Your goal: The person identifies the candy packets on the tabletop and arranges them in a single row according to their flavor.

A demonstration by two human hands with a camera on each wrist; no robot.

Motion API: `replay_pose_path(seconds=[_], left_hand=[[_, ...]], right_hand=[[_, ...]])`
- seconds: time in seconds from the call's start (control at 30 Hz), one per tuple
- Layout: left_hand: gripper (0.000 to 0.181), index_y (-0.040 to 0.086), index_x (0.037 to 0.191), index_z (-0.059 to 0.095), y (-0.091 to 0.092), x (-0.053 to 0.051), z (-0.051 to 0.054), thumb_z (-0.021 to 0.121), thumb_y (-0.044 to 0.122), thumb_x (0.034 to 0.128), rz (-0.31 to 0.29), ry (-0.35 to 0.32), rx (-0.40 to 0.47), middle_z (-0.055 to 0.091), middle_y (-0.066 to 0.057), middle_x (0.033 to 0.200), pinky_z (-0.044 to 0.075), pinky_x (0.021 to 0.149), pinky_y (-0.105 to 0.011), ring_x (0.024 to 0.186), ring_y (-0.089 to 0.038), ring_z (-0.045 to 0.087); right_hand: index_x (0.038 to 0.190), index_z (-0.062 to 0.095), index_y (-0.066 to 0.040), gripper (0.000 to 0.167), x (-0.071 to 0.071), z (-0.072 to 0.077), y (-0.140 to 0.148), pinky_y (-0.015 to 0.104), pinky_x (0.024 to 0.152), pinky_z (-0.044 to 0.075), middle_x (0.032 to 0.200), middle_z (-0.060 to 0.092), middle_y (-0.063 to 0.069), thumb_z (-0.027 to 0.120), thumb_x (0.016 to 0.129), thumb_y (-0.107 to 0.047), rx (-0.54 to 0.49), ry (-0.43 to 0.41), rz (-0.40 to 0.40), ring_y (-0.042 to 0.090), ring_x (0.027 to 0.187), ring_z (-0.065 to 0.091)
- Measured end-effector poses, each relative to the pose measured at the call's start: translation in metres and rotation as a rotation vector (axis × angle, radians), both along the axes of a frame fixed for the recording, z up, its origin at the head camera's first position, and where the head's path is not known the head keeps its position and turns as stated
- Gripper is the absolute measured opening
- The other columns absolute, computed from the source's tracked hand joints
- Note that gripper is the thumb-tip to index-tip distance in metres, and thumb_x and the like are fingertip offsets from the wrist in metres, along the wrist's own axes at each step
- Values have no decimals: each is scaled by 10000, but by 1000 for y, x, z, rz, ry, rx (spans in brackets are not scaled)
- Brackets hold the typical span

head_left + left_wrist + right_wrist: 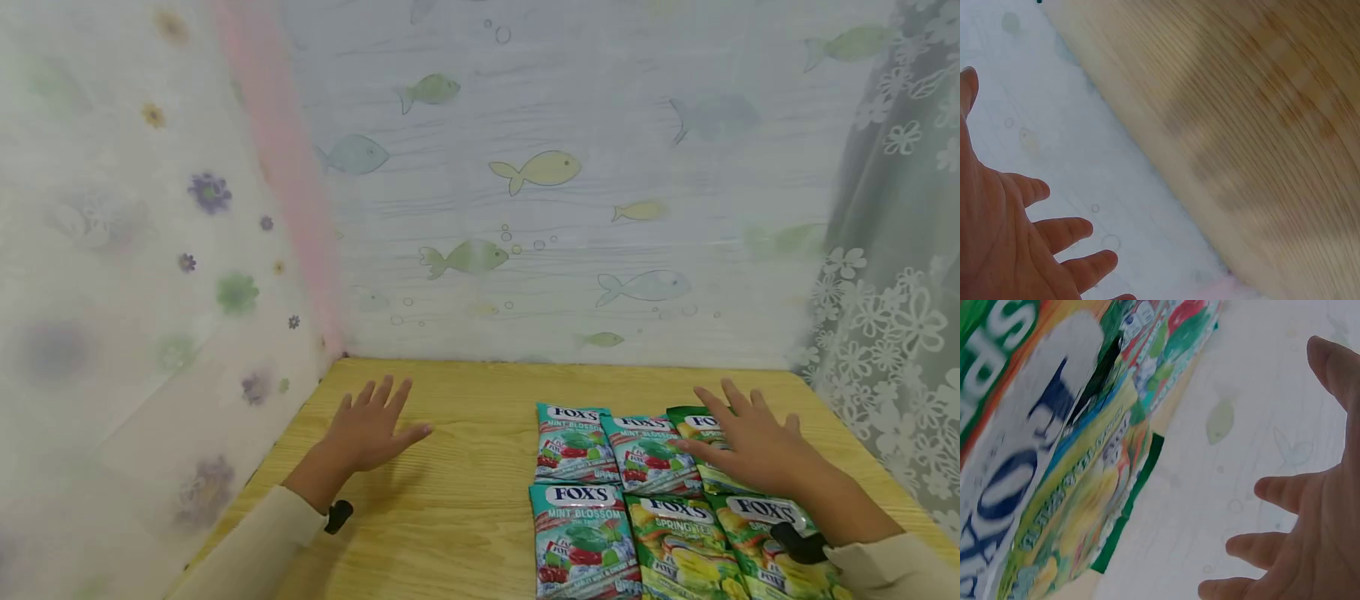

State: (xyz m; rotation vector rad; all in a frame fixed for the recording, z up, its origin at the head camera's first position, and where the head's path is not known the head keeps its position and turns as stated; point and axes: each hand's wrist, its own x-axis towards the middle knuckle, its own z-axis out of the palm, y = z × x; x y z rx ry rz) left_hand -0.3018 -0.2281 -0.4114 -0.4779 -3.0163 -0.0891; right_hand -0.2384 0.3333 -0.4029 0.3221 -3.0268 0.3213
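My left hand (363,433) hovers above the left part of the table with its fingers spread, holding nothing. Fingers outstretched, my right hand (765,446) is over the bags at the right and partly covers a green FOX'S candy bag (693,425) in the back row. Beside that bag lie two teal mint blossom bags, one at the left (576,454) and one in the middle (651,458). The front row has another mint blossom bag (585,546), then two yellow-green Spring Tea bags, a middle one (686,550) and a right one (776,567) partly behind my wrist.
The bags lie flat and close together on a light wooden table (465,467). Behind it hangs a white sheet (480,208) printed with fish. A flowered covering (150,375) borders the left side, and a lace curtain (892,317) the right.
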Motion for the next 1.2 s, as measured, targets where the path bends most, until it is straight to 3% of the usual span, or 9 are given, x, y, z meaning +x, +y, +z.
replay_pose_path(seconds=[0.4,0.57,0.73,1.07,1.2], left_hand=[[1009,176,1682,150,33,-8,-16,301,851,947,-12,-24,138,123,-182,1731,156,1232,-708,1591,-432,136],[1016,143,1678,156,47,-9,-23,326,835,955,-24,-59,205,142,-194,1725,217,1236,-667,1583,-428,178],[1030,147,1677,169,62,-10,-28,364,841,942,-26,-94,299,194,-172,1718,257,1236,-633,1577,-415,215],[982,123,1661,224,103,-15,-27,537,731,956,-68,-163,539,252,-161,1693,331,1187,-657,1559,-412,252],[965,135,1660,232,114,-15,-30,584,691,954,-63,-211,602,278,-162,1679,381,1159,-644,1512,-397,353]], right_hand=[[1622,319,-64,945,-7,3,-24,924,964,166,1626,257,354,568,962,-693,-59,21,28,638,1433,267],[1567,399,-5,877,-9,2,-34,844,1001,324,1610,280,367,604,980,-623,-153,-1,82,626,1425,306],[1492,508,4,776,-11,1,-43,733,985,452,1528,445,336,638,984,-569,-206,1,130,571,1363,451],[1384,612,32,675,-15,6,-61,607,912,555,1349,638,258,652,994,-517,-253,-49,159,474,1219,615],[1387,618,8,677,-17,0,-64,594,923,560,1358,642,232,657,985,-535,-277,-70,144,453,1227,618]])
